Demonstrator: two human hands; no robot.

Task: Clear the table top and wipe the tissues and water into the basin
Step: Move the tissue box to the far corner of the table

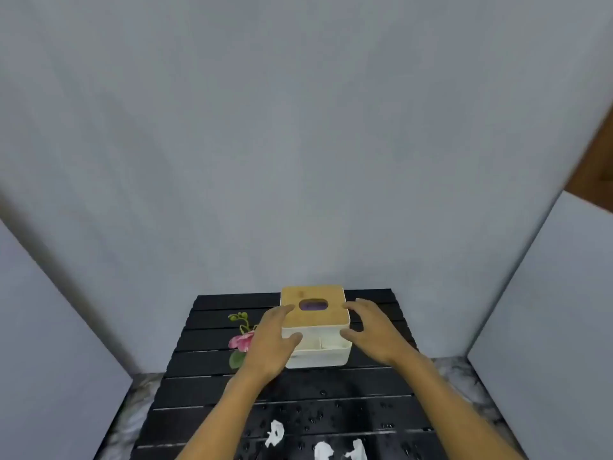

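Nearest to you, three crumpled white tissues are lying on the wet front slats of the black tabletop (212, 413): one tissue scrap (274, 433) left of centre, a second scrap (322, 450) at the bottom edge, and a third scrap (357, 449) just beside it on the right. Water droplets (315, 416) are beading across the slats all around them, thickest toward the front.

Your two bare forearms are reaching forward from the bottom of the frame over this wet patch. Your left hand (272, 343) is spreading open against the left side of the tissue box (316, 330), fingers pointing away from you and the thumb lying across the near left corner. Your right hand (371, 330) is curling open at the box's right side, fingertips at the edge of the lid and thumb at the near right corner. Both hands are bracketing the box with fingers apart; whether they are actually gripping it, you cannot tell from this view.

The box itself is sitting toward the far middle of the tabletop, a cream-white body with open compartments along its near side and a bamboo lid (313, 305) with an oval slot showing something purple inside.

Just left of your left hand, an artificial orchid sprig (240, 340) is lying on the slats, pink bloom and green leaf nearer, green buds farther.

Beyond the tabletop, grey backdrop panels (298, 144) are closing in the scene on three sides.
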